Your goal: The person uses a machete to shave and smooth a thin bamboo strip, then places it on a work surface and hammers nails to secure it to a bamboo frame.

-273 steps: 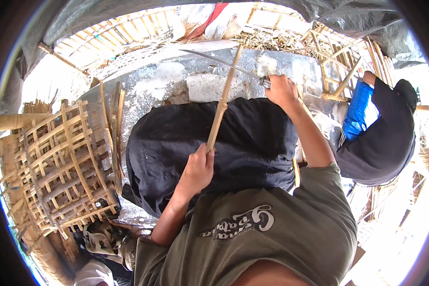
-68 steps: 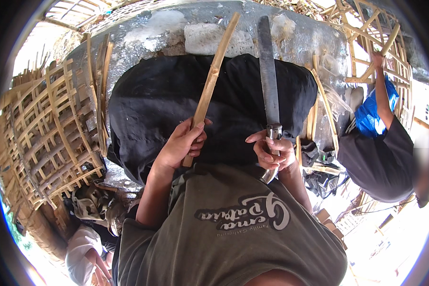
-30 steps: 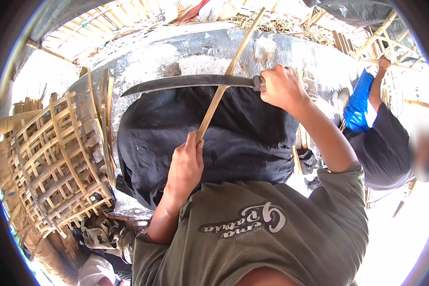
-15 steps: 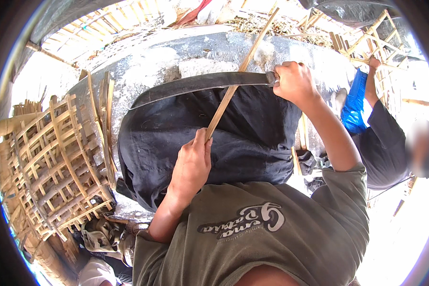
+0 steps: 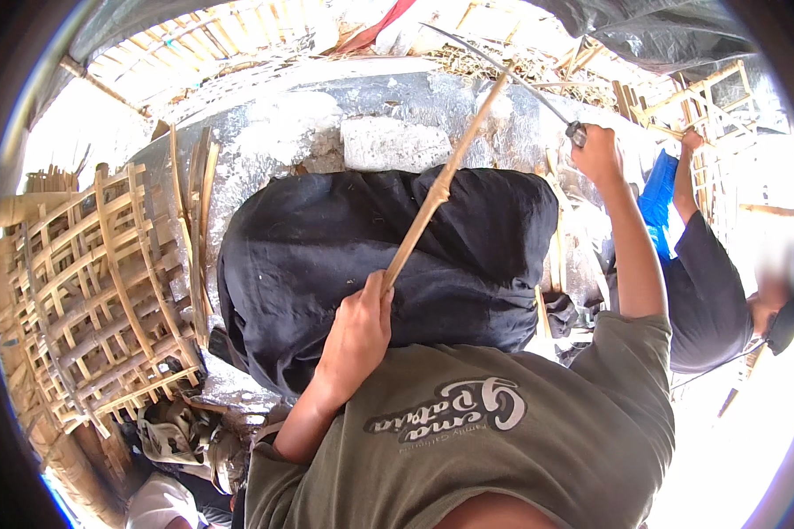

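The left hand (image 5: 355,331) grips a bamboo strip (image 5: 441,185) slanting toward one o'clock over the dark cloth (image 5: 326,247) on the lap. The right hand (image 5: 597,152) clenches a long knife (image 5: 503,63), raised at one o'clock (a chopping step, seemingly). Next calls for a clean, aimed stroke. The blade tip blurs against clutter.

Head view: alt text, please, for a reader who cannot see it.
A person's left hand holds a bamboo strip slanting over a black cloth, while the right hand raises a long knife. Woven bamboo frames lie at left; another person bends at right.
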A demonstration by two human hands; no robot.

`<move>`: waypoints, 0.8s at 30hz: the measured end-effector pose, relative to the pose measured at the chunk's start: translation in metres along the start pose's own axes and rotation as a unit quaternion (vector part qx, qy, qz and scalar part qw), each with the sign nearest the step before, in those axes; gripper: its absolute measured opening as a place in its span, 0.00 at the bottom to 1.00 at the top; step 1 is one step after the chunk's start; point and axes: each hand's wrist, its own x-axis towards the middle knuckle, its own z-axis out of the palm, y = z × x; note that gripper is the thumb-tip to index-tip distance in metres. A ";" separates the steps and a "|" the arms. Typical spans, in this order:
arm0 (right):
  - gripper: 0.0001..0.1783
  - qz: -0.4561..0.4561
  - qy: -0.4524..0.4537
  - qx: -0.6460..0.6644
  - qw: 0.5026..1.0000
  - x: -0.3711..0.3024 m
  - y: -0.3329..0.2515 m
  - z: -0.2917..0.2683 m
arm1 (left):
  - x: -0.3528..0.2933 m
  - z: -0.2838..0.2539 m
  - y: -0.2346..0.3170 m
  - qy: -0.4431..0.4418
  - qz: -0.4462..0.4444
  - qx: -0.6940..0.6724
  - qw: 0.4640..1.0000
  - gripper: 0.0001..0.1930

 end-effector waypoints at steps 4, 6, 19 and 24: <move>0.08 -0.065 -0.025 0.118 0.991 -0.034 -0.055 -0.002 | 0.012 -0.002 0.003 0.025 -0.009 0.014 1.000 0.09; 0.08 -0.083 -0.058 0.149 0.984 -0.058 -0.090 -0.012 | 0.019 -0.005 0.003 0.027 0.003 0.024 0.999 0.09; 0.11 -0.125 -0.072 0.029 0.989 -0.043 -0.109 -0.006 | 0.006 -0.007 -0.007 -0.003 0.008 0.067 0.998 0.05; 0.08 -0.196 -0.073 0.045 0.977 -0.071 -0.121 0.004 | 0.009 0.002 -0.006 -0.002 0.005 0.031 1.000 0.05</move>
